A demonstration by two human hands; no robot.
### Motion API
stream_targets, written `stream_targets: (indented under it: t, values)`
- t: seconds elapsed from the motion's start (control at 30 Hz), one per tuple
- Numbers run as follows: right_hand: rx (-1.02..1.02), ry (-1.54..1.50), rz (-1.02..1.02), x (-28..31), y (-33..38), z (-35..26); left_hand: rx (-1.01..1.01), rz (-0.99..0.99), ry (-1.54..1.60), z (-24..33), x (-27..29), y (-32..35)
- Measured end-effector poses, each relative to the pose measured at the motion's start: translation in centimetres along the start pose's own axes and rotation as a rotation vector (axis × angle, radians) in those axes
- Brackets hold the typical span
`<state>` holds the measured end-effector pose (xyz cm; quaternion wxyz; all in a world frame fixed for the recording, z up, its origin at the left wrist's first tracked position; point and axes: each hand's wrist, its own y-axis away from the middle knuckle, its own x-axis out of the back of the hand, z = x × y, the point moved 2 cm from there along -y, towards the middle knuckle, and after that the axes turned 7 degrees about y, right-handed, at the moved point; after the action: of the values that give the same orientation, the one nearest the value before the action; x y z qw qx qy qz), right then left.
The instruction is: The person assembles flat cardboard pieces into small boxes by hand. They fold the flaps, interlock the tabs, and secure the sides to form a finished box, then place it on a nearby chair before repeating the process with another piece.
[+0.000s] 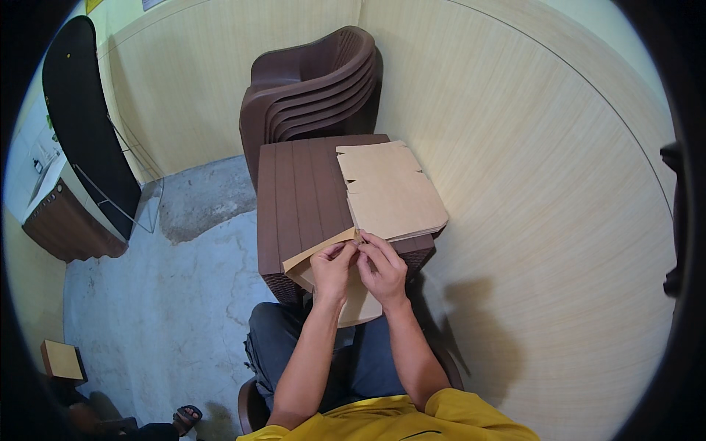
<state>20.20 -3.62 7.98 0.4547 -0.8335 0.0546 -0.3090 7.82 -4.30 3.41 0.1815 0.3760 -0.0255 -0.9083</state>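
Note:
Both hands meet at the near edge of a brown table (303,191), over my lap. Between them is a partly folded brown cardboard sheet (360,306), with a narrow raised flap running along its far-left edge. My left hand (332,270) pinches the cardboard near the flap's right end, thumb and fingers closed. Right beside it, my right hand (383,270) has its fingers bent onto the same corner. The fingertips cover the exact fold. Just beyond them, a stack of flat notched cardboard blanks (397,192) lies on the table's right half.
Stacked brown plastic chairs (312,92) stand behind the table. A wood-patterned wall (515,184) curves close along the right. At the left, a tall black board (88,110) leans by a brown cabinet (73,224). Another person's sandalled foot (187,418) shows at lower left, near a small box (62,360).

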Motion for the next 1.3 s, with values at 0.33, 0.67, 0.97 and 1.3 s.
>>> stream_targets:
  t: [0.33,0.67,0.97,1.3]
  values:
    - [0.026,0.089,0.031,-0.3,-0.1,0.6,0.004,-0.004,-0.016,-0.4,-0.6,0.3]
    - [-0.097,-0.012,0.070,-0.4,-0.3,0.7,-0.026,-0.023,0.041,-1.2,-0.8,0.6]
    - [-0.160,-0.092,0.119,-0.1,-0.4,0.4,0.007,0.001,0.111,-1.6,-1.3,1.1]
    - [-0.232,-0.199,0.059,0.5,-0.5,0.8,0.021,-0.032,0.186,-1.7,-1.3,1.5]
